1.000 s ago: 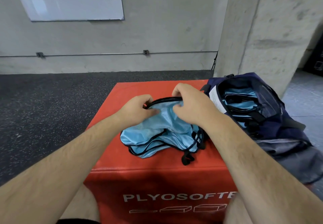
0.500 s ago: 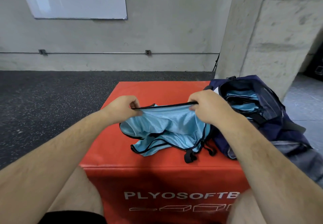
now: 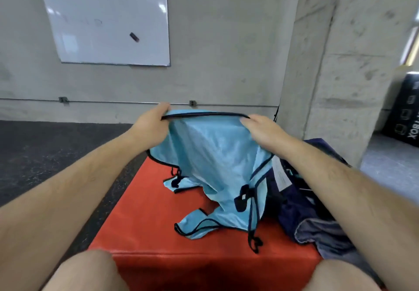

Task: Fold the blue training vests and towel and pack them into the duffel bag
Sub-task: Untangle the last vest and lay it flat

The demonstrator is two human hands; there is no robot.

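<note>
Vest (image 3: pixel 213 154): lifted above the red box (image 3: pixel 145 229), with its black-trimmed top hem pulled taut between my hands.

Left hand (image 3: pixel 154 122): fingers (image 3: pixel 164 109) curl over the hem and pinch its left end. Right hand (image 3: pixel 263 129): thumb and fingers pinch the right end of the same hem. I hold the hands level and apart so the mesh hangs flat and shows its shape before any fold.

The lower part drapes onto the box. Straps and black ties trail toward the near edge.

Duffel bag (image 3: pixel 301 204): on the box just right of the vest, touching the hanging cloth, so a folded piece has a short way to go. My right forearm hides most of the inside.

Grey cloth (image 3: pixel 322 234), likely the towel: lies crumpled at the bag's near end.

Judgement: I am spreading this vest and the fold is not yet begun. The loose ties may catch in it.
</note>
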